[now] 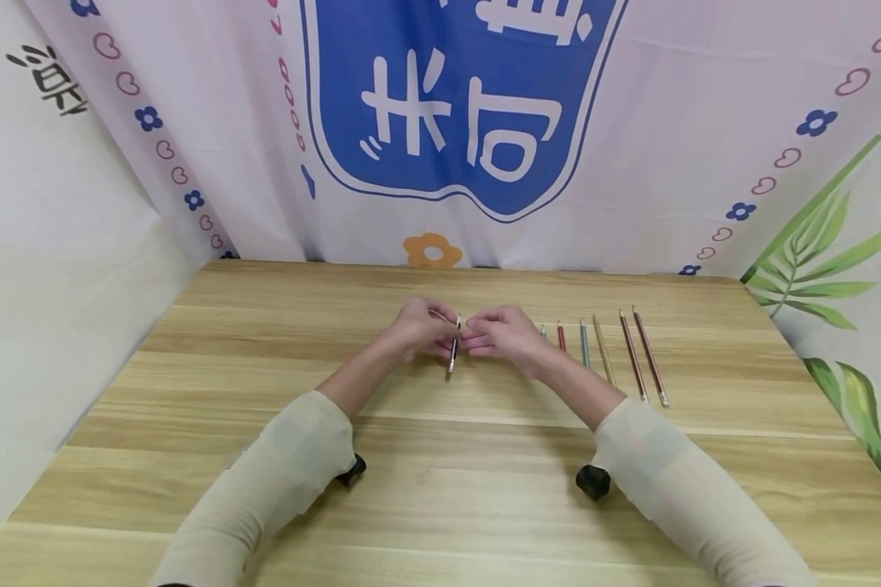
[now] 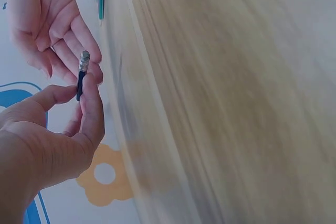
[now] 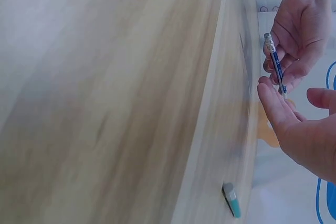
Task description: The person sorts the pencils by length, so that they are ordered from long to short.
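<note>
My left hand (image 1: 422,330) pinches a short dark blue pencil (image 3: 277,65) between thumb and fingers, above the table. Its silvery ferrule and eraser end (image 2: 84,60) point toward me, and the pencil stands tilted. Just to the right is my right hand (image 1: 509,336), its fingers extended and its thumb apart, with nothing in its grip. Those fingertips are close to the pencil's far end in the right wrist view; whether they touch it I cannot tell. Right of my right hand lies a row of pencils, among them a red one (image 1: 561,336) partly hidden by the forearm.
The row on the wooden table (image 1: 440,505) also holds a teal pencil (image 1: 585,342), a gold pencil (image 1: 604,349) and two long dark red pencils (image 1: 649,355). A short teal pencil (image 3: 231,201) lies nearest my right hand. Behind the table hangs a printed cloth (image 1: 675,147).
</note>
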{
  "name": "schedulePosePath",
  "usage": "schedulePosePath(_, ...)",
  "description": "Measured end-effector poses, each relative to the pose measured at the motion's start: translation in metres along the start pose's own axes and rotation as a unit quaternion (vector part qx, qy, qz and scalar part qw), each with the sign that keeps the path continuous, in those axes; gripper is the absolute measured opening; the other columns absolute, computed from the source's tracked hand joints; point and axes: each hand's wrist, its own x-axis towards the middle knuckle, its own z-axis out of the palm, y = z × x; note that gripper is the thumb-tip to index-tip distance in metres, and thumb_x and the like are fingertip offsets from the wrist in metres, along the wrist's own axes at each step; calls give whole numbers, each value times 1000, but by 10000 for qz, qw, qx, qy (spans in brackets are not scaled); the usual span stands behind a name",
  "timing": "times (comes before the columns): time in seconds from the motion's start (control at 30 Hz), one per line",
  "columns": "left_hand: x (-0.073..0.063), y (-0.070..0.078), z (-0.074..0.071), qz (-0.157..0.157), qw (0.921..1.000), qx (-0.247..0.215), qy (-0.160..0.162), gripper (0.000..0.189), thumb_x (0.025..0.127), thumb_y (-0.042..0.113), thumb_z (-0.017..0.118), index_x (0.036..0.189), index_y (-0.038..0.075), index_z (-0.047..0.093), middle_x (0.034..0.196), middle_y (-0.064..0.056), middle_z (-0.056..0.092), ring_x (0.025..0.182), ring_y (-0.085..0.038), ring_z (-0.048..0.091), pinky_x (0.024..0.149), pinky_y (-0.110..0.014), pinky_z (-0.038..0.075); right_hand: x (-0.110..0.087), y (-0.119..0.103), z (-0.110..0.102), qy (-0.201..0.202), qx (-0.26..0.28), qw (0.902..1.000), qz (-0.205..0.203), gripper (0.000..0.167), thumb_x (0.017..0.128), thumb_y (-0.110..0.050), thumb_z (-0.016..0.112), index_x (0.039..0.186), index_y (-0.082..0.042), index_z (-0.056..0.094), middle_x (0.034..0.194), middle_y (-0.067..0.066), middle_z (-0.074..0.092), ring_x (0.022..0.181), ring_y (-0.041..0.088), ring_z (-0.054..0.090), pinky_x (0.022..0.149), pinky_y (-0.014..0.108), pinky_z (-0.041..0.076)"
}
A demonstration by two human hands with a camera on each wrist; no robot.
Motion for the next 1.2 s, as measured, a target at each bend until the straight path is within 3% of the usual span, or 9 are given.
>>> schedulePosePath(0.77,6,6,32,67,9995,28,-306,22,92,-6,72,113,-6,63,95,-19,71,66,-20,68,70,-33,67,-15,9,-32,146,67,9999,-51,37,109,-5,47,137,19,48,133,35,60,121,41,66,100,37,59)
schedulePosePath(1.2,8,8,47,118,9990,-132,-413,21,93,-8,70,113,-7,63,90,-18,69,64,-21,68,69,-33,67,-25,9,-47,179,38,9998,-78,41,110,-6,44,141,20,44,135,37,58,120,37,67,101,35,58)
